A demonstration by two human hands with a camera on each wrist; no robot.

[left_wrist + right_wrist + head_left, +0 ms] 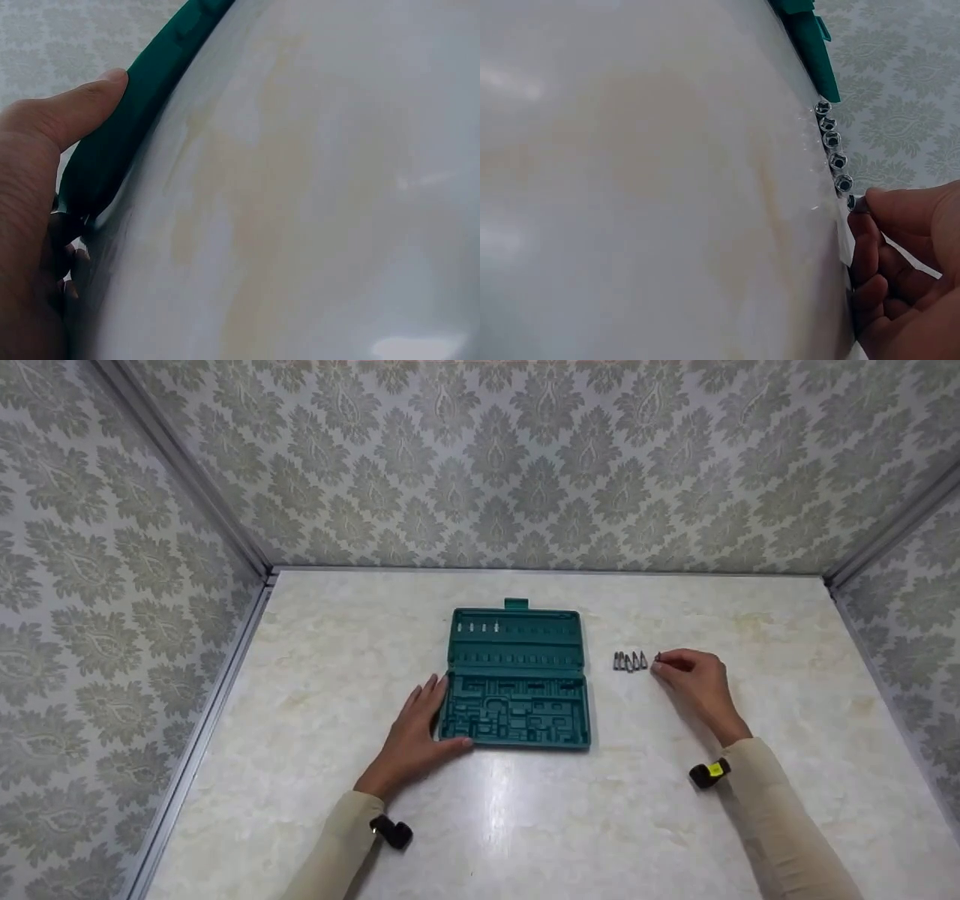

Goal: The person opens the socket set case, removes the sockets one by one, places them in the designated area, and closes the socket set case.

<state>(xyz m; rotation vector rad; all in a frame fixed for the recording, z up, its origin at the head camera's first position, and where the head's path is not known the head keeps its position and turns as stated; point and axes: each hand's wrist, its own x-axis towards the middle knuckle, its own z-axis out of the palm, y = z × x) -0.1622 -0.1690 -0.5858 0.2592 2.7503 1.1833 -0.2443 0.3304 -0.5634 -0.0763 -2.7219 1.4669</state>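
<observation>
A green plastic socket case [517, 668] lies unfolded on the table. Its hollow-moulded tray is nearest me and its lid half lies beyond. My left hand [416, 739] rests at the case's near left corner, fingers along the left side and thumb along the front edge. In the left wrist view the thumb [94, 105] presses the green case wall [124, 139]. My right hand [697, 679] pinches a small metal socket [856, 203] between thumb and fingers, at the right end of a row of several sockets [832, 140]. Square holes show in their ends.
Several small silver pieces [484, 628] sit in the upper left slots of the lid half. A pale marbled table [337, 637] carries everything, with patterned walls [495, 457] rising behind it and at both sides. A latch tab [516, 603] sticks out at the case's far edge.
</observation>
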